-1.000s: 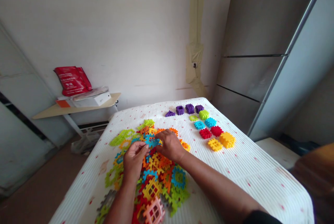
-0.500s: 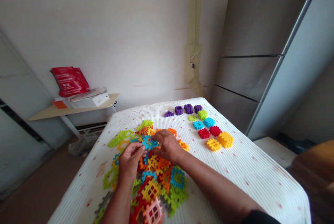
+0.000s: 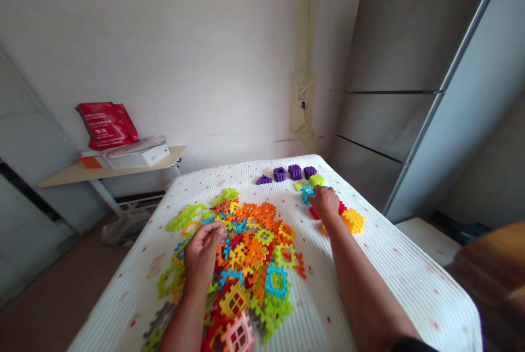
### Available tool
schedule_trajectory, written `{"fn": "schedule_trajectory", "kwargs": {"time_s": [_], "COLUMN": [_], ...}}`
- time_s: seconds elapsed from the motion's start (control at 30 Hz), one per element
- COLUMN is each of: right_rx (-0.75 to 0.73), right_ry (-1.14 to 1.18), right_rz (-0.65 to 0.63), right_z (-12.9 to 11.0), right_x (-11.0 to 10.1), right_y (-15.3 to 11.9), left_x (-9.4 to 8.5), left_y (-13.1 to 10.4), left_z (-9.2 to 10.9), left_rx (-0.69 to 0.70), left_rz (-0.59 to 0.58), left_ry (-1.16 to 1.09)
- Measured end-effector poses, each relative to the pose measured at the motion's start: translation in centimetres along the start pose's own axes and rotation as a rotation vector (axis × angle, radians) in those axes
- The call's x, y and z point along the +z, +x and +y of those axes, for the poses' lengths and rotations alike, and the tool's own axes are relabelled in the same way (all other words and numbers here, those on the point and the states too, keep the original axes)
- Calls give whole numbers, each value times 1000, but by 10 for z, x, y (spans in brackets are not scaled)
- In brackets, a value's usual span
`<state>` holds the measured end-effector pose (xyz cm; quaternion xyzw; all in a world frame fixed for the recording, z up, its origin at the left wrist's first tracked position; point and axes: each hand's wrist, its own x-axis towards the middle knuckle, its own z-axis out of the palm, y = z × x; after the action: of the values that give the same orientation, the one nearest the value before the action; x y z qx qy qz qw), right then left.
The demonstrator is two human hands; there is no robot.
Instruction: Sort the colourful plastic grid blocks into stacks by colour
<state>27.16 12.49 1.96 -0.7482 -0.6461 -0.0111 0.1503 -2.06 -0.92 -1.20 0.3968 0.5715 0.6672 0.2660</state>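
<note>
A spread pile of coloured interlocking plastic pieces [image 3: 248, 251] covers the left and middle of the table. Over its left side is my left hand [image 3: 204, 244], fingers curled with the tips together; whatever they may hold is too small to make out. My right hand [image 3: 325, 201] reaches to the sorted stacks at the right, its fingers at the blue pieces [image 3: 307, 194]. Red pieces [image 3: 314, 212] show partly beneath it. A yellow stack [image 3: 353, 221] stands nearer me, a green stack [image 3: 317, 180] behind. Purple stacks [image 3: 295, 171] line the far edge.
A white cloth with red dots covers the table [image 3: 394, 286]. At the left, a side shelf [image 3: 65, 176] carries a red bag [image 3: 107, 125] and a white box [image 3: 141, 156]. A grey refrigerator [image 3: 385, 122] stands at the right.
My right hand has moved right, from the pile to the sorted stacks. The blue piece between my hands has left the pile. My left hand has hardly moved.
</note>
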Motion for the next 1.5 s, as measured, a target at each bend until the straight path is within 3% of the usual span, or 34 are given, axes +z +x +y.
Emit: {"fn": "schedule_trajectory", "kwargs": {"time_s": [0.43, 0.8, 0.93, 1.03, 1.2, 1.33, 1.4, 1.5], "right_rx": [2, 20, -81, -283, -633, -873, -924, -885], "right_ry": [-37, -36, 32, 158, 377, 350, 280, 203], "right_rz": [-12, -57, 47, 118, -77, -183, -241, -349], "right_z": [4, 3, -5, -25, -87, -147, -173, -201], "right_x": [25, 22, 14, 10, 9, 17, 26, 43], "right_y": [4, 2, 0, -6, -25, -32, -31, -30], "left_x": [-2, -1, -2, -7, -16, -20, -21, -21], "left_y": [-1, -1, 1, 6, 15, 19, 20, 20], "left_z": [0, 2, -1, -8, -18, -22, -23, -24], "left_rx": [-4, -5, 16, 68, 136, 115, 107, 90], "left_rz": [27, 27, 64, 186, 385, 425, 417, 409], "left_ry": [-22, -40, -29, -35, -43, -68, -73, -82]}}
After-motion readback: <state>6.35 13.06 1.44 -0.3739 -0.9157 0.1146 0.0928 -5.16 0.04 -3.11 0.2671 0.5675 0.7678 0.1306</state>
